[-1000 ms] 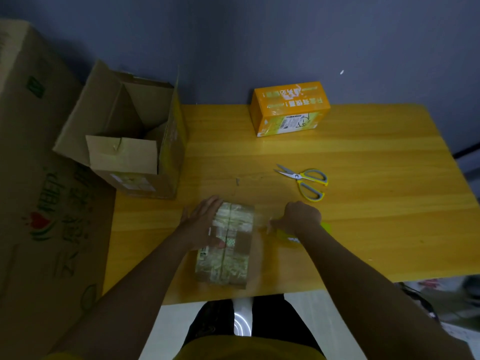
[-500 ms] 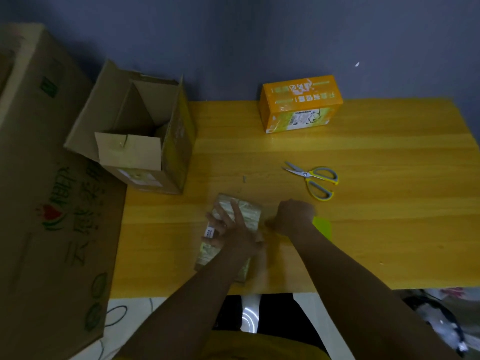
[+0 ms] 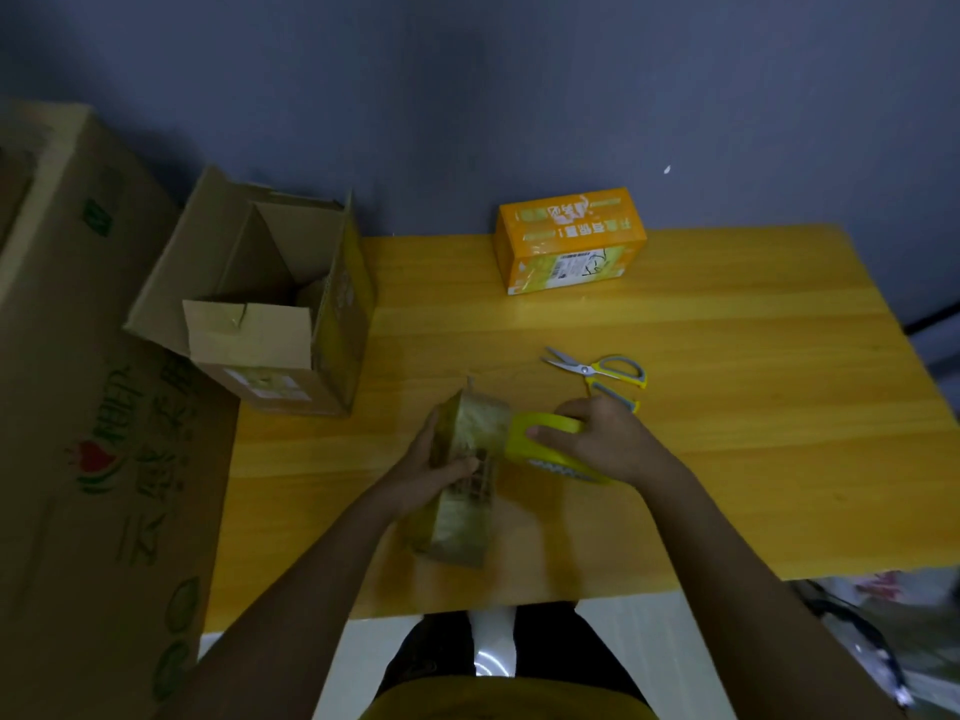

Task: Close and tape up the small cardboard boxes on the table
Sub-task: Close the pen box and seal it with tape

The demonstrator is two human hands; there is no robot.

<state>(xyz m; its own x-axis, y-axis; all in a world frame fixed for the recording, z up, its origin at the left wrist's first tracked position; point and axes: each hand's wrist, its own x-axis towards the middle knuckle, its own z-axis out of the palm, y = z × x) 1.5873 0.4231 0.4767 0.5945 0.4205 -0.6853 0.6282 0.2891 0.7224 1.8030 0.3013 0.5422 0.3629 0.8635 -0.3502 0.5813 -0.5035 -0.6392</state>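
Observation:
A small printed cardboard box (image 3: 467, 517) stands tipped up on one side near the table's front edge. My left hand (image 3: 421, 475) grips its left side, thumb across the upper face. My right hand (image 3: 602, 439) grips a yellow tape roll (image 3: 524, 433) pressed against the box's right side. An orange box (image 3: 569, 241), shut, sits at the back of the table. An open brown cardboard box (image 3: 275, 309) with its flaps up stands at the table's left end.
Yellow-handled scissors (image 3: 597, 368) lie just behind my right hand. A big printed carton (image 3: 78, 407) stands off the table's left side. The wooden table (image 3: 753, 459) stretches to the right, and a blue wall runs behind it.
The small box lay flat under my left hand; now it is tipped up on its side. My right hand has lifted the tape roll up against the box.

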